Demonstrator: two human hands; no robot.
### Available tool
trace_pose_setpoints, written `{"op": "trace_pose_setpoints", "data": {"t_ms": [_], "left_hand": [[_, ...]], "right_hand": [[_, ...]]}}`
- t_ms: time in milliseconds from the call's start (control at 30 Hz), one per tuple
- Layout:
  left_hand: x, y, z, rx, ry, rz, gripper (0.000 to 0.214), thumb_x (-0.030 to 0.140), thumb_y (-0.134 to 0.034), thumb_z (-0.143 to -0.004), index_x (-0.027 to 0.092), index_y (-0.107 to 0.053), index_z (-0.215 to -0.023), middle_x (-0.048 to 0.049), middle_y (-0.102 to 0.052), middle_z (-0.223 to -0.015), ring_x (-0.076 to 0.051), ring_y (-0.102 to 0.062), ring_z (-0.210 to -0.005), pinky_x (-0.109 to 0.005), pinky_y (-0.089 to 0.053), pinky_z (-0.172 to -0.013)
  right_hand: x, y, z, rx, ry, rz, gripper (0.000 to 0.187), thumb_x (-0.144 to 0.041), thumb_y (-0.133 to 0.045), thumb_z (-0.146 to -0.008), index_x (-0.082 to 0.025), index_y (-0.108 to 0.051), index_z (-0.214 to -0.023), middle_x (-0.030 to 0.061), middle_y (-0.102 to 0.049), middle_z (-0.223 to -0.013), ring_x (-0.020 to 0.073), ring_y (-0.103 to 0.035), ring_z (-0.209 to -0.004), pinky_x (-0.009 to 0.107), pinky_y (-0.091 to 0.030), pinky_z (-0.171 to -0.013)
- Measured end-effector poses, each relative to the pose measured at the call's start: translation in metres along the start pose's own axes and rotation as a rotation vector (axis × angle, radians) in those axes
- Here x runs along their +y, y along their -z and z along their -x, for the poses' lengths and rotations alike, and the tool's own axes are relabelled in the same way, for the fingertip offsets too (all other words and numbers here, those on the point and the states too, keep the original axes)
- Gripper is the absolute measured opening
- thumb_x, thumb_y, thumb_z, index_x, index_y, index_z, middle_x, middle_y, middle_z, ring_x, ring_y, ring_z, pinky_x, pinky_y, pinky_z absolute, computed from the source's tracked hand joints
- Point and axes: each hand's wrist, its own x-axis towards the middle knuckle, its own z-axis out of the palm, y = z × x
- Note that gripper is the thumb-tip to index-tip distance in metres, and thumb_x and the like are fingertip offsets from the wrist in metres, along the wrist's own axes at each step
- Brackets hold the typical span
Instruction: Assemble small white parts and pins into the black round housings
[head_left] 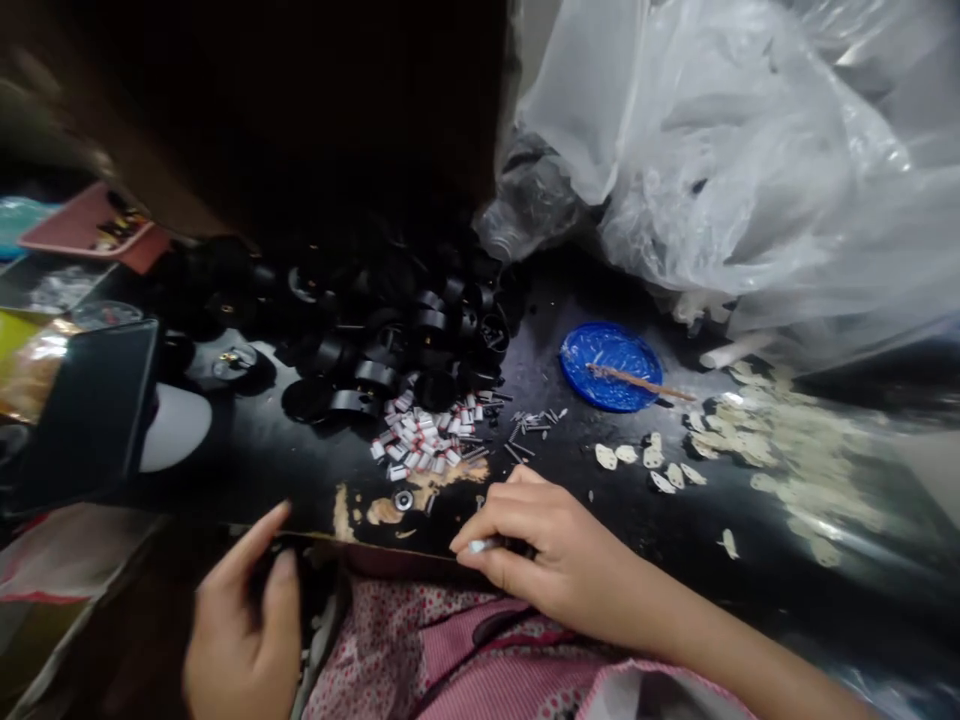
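Note:
My left hand (244,625) is off the front edge of the bench at the lower left, slightly blurred, with thumb and index finger apart and nothing visible between them. At the bench's front edge, my right hand (536,535) is closed around a small dark piece with a pale end (478,546), mostly hidden by the fingers. Just beyond it lies a pile of small white cylinders with red bands (424,440). Several thin metal pins (529,430) are scattered to the right of the pile. A small round metal part (403,500) sits near the front edge.
Many black round housings (375,370) are heaped behind the cylinders. A blue lid (611,365) with a thin brown stick (637,381) lies right of centre. Flat cream pieces (750,430) spread rightward. Plastic bags (735,150) bulge behind; a dark tablet-like panel (86,415) stands left.

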Motion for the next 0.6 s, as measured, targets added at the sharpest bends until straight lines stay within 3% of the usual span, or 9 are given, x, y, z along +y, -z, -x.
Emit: {"op": "trace_pose_setpoints", "data": {"t_ms": [67, 133, 233, 300, 433, 533, 600], "left_hand": [[0.029, -0.022, -0.026, -0.009, -0.326, -0.141, 0.046, 0.029, -0.057, -0.085, 0.027, -0.049, -0.131, -0.0079, -0.050, -0.136, -0.026, -0.040, -0.129, -0.041, -0.021, -0.111], [0.047, -0.041, -0.056, 0.044, -0.569, -0.237, 0.049, 0.028, -0.058, -0.085, 0.024, -0.048, -0.133, -0.0111, -0.049, -0.140, -0.027, -0.039, -0.130, -0.042, -0.023, -0.109], [0.050, -0.052, -0.091, 0.100, -0.690, -0.353, 0.037, 0.026, -0.053, -0.086, 0.020, -0.058, -0.122, -0.0146, -0.061, -0.124, -0.030, -0.050, -0.118, -0.046, -0.030, -0.103], [0.044, -0.051, -0.099, 0.119, -0.713, -0.371, 0.030, 0.025, -0.054, -0.085, 0.018, -0.063, -0.113, -0.0157, -0.066, -0.110, -0.032, -0.056, -0.108, -0.048, -0.034, -0.098], [0.045, -0.044, -0.076, 0.123, -0.834, -0.337, 0.028, 0.019, -0.059, -0.081, 0.020, -0.062, -0.109, -0.0121, -0.067, -0.104, -0.028, -0.058, -0.102, -0.045, -0.035, -0.097], [0.054, -0.047, -0.038, -0.047, -0.949, -0.227, 0.034, 0.015, -0.060, -0.080, 0.024, -0.057, -0.112, -0.0060, -0.065, -0.102, -0.022, -0.058, -0.098, -0.036, -0.040, -0.091], [0.057, -0.053, -0.015, -0.168, -0.859, -0.129, 0.034, 0.015, -0.059, -0.081, 0.027, -0.056, -0.113, -0.0028, -0.065, -0.102, -0.019, -0.059, -0.096, -0.030, -0.043, -0.087]], "right_hand": [[-0.002, -0.002, 0.000, -0.020, 0.001, 0.017, 0.007, -0.019, -0.059, -0.088, -0.019, -0.066, -0.087, -0.0017, -0.070, -0.082, 0.0111, -0.060, -0.076, 0.028, -0.036, -0.075], [-0.003, -0.001, 0.004, -0.014, -0.029, 0.039, 0.007, -0.018, -0.059, -0.088, -0.019, -0.066, -0.087, -0.0017, -0.070, -0.081, 0.0112, -0.060, -0.075, 0.028, -0.036, -0.073], [0.000, 0.003, 0.013, 0.007, -0.111, 0.054, 0.009, -0.020, -0.058, -0.089, -0.019, -0.066, -0.085, -0.0019, -0.069, -0.080, 0.0106, -0.058, -0.072, 0.027, -0.037, -0.071], [0.002, 0.006, 0.016, 0.003, -0.169, 0.044, 0.011, -0.023, -0.057, -0.089, -0.020, -0.067, -0.086, -0.0015, -0.070, -0.081, 0.0110, -0.059, -0.073, 0.026, -0.038, -0.071], [0.002, 0.005, 0.008, 0.042, -0.230, -0.002, 0.020, -0.023, -0.056, -0.089, -0.022, -0.063, -0.108, 0.0006, -0.070, -0.100, 0.0133, -0.062, -0.088, 0.027, -0.042, -0.081], [-0.001, 0.003, -0.004, 0.051, -0.232, 0.033, 0.043, -0.022, -0.064, -0.082, -0.022, -0.054, -0.124, 0.0036, -0.066, -0.115, 0.0170, -0.061, -0.098, 0.030, -0.042, -0.088], [-0.002, 0.000, -0.009, 0.025, -0.232, 0.015, 0.040, -0.015, -0.064, -0.078, -0.020, -0.058, -0.118, 0.0034, -0.067, -0.111, 0.0178, -0.061, -0.098, 0.030, -0.043, -0.088]]}}
